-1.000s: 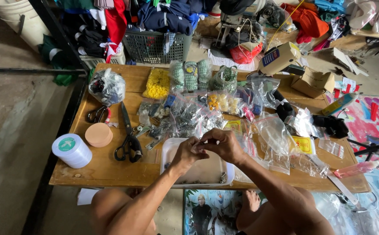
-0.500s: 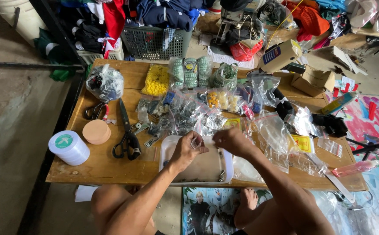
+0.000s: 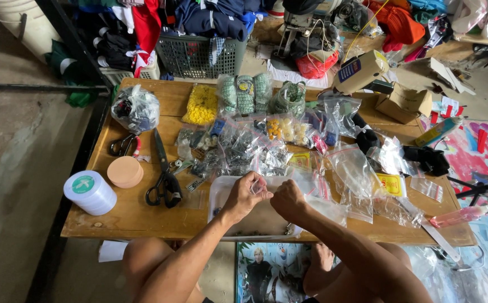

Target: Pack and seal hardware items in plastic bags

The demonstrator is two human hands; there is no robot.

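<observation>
Over a white tray (image 3: 220, 197) scattered with small dark bits, both hands (image 3: 267, 195) pinch a tiny clear bag (image 3: 258, 186).

Even, soft daylight throughout; shadows faint. Plastic bags (image 3: 244, 148) at the centre of the desk (image 3: 126, 216) show small glints. Focus sharp at the desk; wide-angle bending visible towards frame edges beyond it.

Yellow beads bag (image 3: 201, 105), black scissors (image 3: 164, 178) (white tray (image 3: 217, 197)).
</observation>
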